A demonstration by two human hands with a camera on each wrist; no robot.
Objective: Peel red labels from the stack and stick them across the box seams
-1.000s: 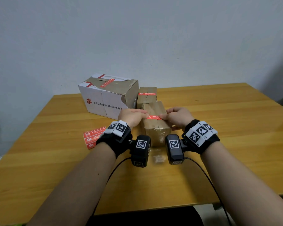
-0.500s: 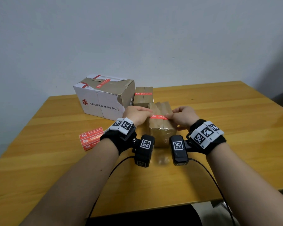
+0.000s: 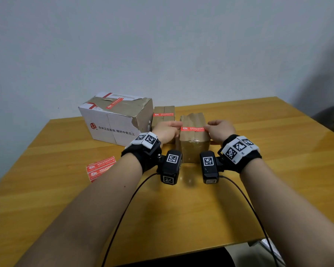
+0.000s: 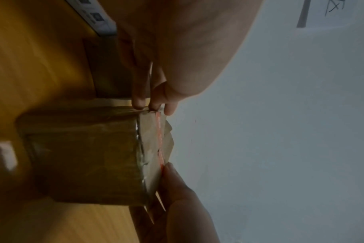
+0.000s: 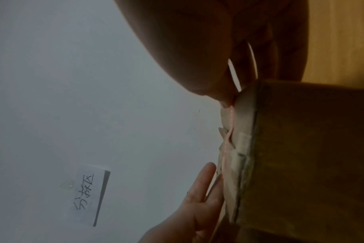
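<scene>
A wooden table (image 3: 278, 147) stands against a plain grey-white wall (image 3: 162, 45). A paper note (image 5: 87, 195) with writing sticks on the wall.

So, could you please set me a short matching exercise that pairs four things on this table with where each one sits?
Things:
1. white box
2. stack of red labels
3. small brown box at the back
4. red label held by both hands

Places:
A. flat on the table, left of the left arm
B. across the top of the front brown box
C. far left, nearest the wall
D. between the white box and the front brown box

Pairs: 1-C, 2-A, 3-D, 4-B
</scene>
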